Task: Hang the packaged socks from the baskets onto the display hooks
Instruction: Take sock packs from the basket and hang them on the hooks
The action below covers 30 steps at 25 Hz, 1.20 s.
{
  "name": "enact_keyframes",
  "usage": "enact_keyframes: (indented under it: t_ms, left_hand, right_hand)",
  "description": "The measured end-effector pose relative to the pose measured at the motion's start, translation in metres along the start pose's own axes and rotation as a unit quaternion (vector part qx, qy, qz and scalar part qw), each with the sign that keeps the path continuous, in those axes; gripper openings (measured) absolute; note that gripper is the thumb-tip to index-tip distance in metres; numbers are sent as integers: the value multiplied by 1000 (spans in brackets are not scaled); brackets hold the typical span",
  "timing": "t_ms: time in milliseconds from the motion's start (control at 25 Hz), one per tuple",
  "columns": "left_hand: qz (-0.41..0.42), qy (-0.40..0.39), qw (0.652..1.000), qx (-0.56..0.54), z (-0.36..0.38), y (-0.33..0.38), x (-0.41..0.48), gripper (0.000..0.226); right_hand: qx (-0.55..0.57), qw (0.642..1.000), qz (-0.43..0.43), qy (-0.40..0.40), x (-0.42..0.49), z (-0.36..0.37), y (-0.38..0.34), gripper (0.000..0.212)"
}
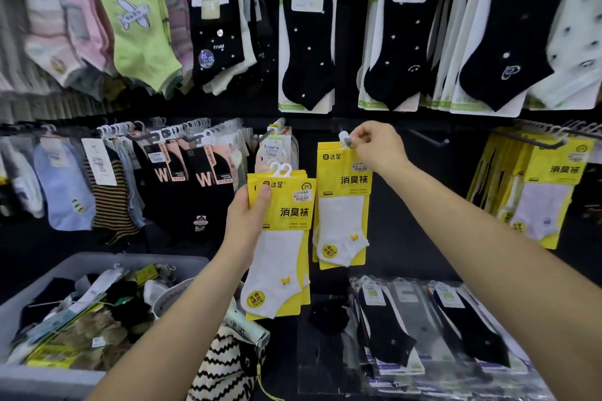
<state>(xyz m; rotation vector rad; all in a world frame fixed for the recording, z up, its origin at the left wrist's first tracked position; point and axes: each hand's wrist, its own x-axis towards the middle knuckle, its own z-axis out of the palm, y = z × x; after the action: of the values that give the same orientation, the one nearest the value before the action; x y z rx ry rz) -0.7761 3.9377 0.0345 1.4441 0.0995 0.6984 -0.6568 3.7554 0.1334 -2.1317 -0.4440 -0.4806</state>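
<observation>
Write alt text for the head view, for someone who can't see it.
The right hand pinches the hanger of a yellow sock pack at the display wall, while the left hand holds a stack of matching packs. A grey basket of mixed socks sits lower left.

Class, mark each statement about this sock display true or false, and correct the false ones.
1. The right hand pinches a yellow pack by its top. True.
2. The left hand is empty. False: it holds a stack of yellow packs.
3. The pack's socks are black. False: they are white.
4. The grey basket at lower left holds socks. True.
</observation>
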Motion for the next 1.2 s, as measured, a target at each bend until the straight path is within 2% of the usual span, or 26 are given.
enact_keyframes:
  t_ms: [80,160,240,320,360,560,720,800,1000,1200]
  left_hand:
    - [3,-6,1000,3,3,3,-2,19]
    - [8,-11,1000,1,11,3,-7,17]
    - [20,-19,1000,1,25,2,-14,11]
    - [31,-31,999,-7,42,0,-20,12]
    - [32,-42,998,-16,51,-1,-23,12]
    - [6,-83,995,-50,80,-5,-30,24]
    - [33,-40,999,-17,78,-6,-24,15]
    - [43,-21,999,7,71,-4,-20,17]
    - [21,36,999,20,40,-8,-7,14]
    - [-2,80,996,25,11,-7,-3,12]
  right_hand:
    - [-5,1000,-9,29,-6,-4,2,9]
    - [40,995,-42,79,-22,-6,6,14]
    - [118,990,-69,38,-50,-2,11,17]
    - [99,992,-61,-56,-76,4,19,27]
    - [76,993,-51,-74,-82,5,25,28]
    - [50,997,-6,-59,-74,-22,44,22]
    - [46,994,-10,-98,-66,-32,51,2]
    - [58,994,-6,-97,-61,-34,50,6]
    - [71,997,-8,-28,-39,-39,38,8]
    - [-21,997,-63,-35,-23,-25,21,8]
